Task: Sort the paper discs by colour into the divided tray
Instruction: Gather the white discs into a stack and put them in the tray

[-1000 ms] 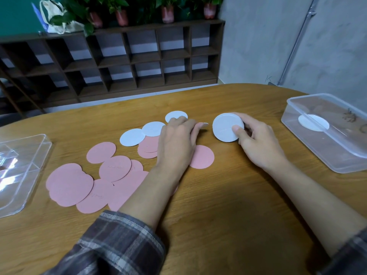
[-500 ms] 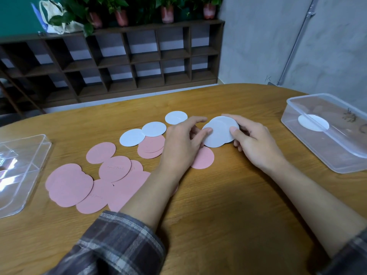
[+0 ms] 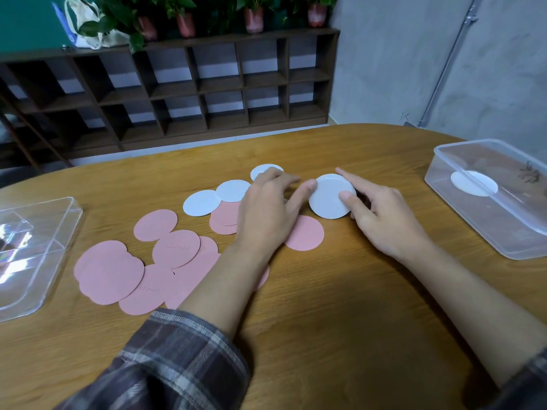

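Nearest is a plaid sleeve (image 3: pixel 183 359) on the left forearm, which lies across the wooden table (image 3: pixel 325 335) and covers part of the pink discs (image 3: pixel 109 270) spread in an overlapping heap to the left. One more pink disc (image 3: pixel 307 235) pokes out from under the left hand (image 3: pixel 266 214). That hand holds nothing, its fingers loosely bent and its thumb tip touching the edge of the white stack (image 3: pixel 330 199). The right hand (image 3: pixel 384 217) holds the stack tilted up off the table, with the thumb pressed on its face, the fingers behind and the forefinger straight. Beyond the left hand lie three loose white discs (image 3: pixel 201 202) in a row, the farthest partly hidden by its knuckles. At the left edge sits the clear divided tray (image 3: pixel 68 220). Well apart at the right is a clear plastic box (image 3: pixel 503 232) with a single white disc (image 3: pixel 473 183) inside. Behind the table is a dark cubby shelf (image 3: pixel 207 84) topped with potted plants (image 3: pixel 251 16).
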Available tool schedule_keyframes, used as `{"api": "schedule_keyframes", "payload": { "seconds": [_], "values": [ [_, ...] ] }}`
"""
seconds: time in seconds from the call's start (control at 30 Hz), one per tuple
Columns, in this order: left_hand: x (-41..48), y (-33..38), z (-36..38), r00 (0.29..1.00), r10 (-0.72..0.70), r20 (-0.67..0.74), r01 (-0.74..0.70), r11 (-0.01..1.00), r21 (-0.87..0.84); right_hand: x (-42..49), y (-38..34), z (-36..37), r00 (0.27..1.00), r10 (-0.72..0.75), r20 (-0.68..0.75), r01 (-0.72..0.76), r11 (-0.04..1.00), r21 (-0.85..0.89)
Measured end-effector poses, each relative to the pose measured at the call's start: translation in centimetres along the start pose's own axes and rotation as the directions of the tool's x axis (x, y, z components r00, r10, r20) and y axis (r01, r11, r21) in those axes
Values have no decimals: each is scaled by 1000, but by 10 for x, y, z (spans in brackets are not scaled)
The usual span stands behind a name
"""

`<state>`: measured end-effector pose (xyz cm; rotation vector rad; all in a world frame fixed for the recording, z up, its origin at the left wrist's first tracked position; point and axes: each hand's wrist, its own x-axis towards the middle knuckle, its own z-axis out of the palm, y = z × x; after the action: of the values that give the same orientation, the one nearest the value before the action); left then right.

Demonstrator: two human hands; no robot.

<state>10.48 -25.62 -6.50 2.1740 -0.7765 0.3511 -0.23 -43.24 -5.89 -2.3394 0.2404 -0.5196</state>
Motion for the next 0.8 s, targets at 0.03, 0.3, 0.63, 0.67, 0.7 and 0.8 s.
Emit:
{"api": "schedule_keyframes", "payload": {
  "seconds": [0.03, 0.3, 0.63, 0.67, 0.7, 0.8],
  "values": [
    [2, -5, 0, 999, -29, 18, 28, 998, 59, 0, 1, 0, 1000, 8, -2, -8, 1000, 3],
    [7, -15, 1, 961, -169, 219, 83, 930, 357, 0, -1, 0, 1000, 31, 3, -31, 999, 32],
    [3, -5, -1, 985, 2, 172, -30, 986, 161, 1, 1, -2, 990, 79, -117, -77, 997, 15],
    [3, -5, -2, 986, 17, 167, -42, 988, 149, 2, 2, -3, 984, 99, -148, -98, 995, 15],
    [3, -5, -2, 986, 32, 166, -56, 989, 141, 3, 3, -3, 978, 116, -173, -115, 993, 16],
    [3, -4, 0, 983, 77, 168, -104, 981, 161, 3, 4, -4, 972, 133, -193, -133, 991, 13]
  ]
}}
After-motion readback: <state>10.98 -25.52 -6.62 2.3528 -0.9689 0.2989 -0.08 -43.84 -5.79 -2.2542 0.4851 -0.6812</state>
